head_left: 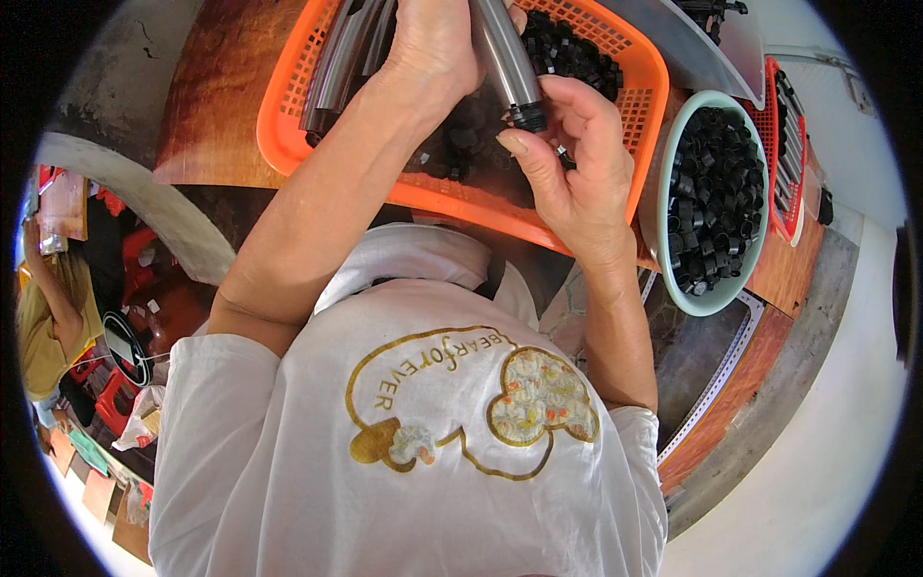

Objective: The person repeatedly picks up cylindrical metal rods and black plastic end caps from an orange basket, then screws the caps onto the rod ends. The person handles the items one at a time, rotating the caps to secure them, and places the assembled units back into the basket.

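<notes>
Our left hand [437, 48] wraps closed around a grey tube [508, 60]; our right hand [585, 163], half open, has thumb and forefinger at the tube's black cap [527, 117], though we cannot tell whether they grip. Beneath, an orange basket [273, 115] holds more tubes [338, 77] and loose black pieces [579, 63]. Just beside its right wall stands a pale green bowl [707, 304] of black rings [713, 202]; wooden table [216, 96] extends left of the basket's rim.

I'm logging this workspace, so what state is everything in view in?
Left hand: closed around the gray tube.
Gray tube: slanting, black end piece on it.
Right hand: partly curled at the end piece.
Orange basket: holding loose black parts and more tubes.
Pale green basin: filled with black rings.
Red basket: holding long rods.
</notes>
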`<control>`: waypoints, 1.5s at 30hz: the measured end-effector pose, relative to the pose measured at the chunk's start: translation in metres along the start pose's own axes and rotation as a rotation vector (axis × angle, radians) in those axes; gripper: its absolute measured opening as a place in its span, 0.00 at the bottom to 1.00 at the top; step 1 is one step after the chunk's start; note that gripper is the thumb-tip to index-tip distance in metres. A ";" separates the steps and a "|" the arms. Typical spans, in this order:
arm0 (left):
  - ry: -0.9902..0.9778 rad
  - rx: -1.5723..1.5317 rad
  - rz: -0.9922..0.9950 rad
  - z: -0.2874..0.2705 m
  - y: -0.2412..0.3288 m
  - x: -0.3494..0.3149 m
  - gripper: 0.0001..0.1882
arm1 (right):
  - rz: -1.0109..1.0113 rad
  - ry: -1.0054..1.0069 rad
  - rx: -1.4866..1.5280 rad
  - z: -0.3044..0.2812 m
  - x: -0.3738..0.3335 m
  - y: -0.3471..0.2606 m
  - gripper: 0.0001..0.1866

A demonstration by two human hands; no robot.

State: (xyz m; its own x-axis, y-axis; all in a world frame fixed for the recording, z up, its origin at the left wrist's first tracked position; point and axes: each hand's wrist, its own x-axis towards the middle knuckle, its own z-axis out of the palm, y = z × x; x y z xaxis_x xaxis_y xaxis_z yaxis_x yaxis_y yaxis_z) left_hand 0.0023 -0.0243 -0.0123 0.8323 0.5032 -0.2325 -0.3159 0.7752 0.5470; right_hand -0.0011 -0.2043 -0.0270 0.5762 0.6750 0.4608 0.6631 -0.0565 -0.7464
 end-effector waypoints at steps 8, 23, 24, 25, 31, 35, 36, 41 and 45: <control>0.166 0.011 0.075 0.004 0.003 0.000 0.13 | 0.058 0.067 0.002 0.002 0.004 -0.007 0.31; 0.223 0.119 0.100 0.006 0.002 0.000 0.12 | -0.047 0.071 -0.231 0.003 0.010 -0.015 0.20; 0.229 0.125 0.099 0.006 0.002 -0.001 0.12 | -0.104 0.091 -0.244 0.003 0.011 -0.013 0.20; 0.220 0.125 0.102 0.005 0.002 -0.001 0.12 | -0.161 0.110 -0.256 0.004 0.012 -0.012 0.21; 0.193 0.137 0.108 0.003 0.001 -0.001 0.13 | -0.241 0.114 -0.317 0.004 0.014 -0.011 0.22; 0.178 0.141 0.109 0.002 0.001 -0.002 0.13 | -0.260 0.112 -0.328 0.003 0.014 -0.010 0.22; 0.172 0.141 0.107 0.002 0.000 -0.002 0.13 | -0.264 0.110 -0.330 0.003 0.014 -0.010 0.22; 0.206 0.173 0.093 0.003 0.000 -0.002 0.13 | -0.350 0.126 -0.388 0.002 0.016 -0.007 0.23; 0.255 0.173 0.051 0.003 -0.001 -0.002 0.14 | -0.380 0.106 -0.411 0.000 0.018 -0.006 0.23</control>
State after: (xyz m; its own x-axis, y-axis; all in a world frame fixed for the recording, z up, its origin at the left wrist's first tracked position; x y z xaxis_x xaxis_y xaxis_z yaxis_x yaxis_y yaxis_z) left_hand 0.0025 -0.0269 -0.0095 0.6693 0.6362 -0.3837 -0.2540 0.6813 0.6865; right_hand 0.0056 -0.1921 -0.0143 0.2916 0.6277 0.7217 0.9523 -0.1198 -0.2806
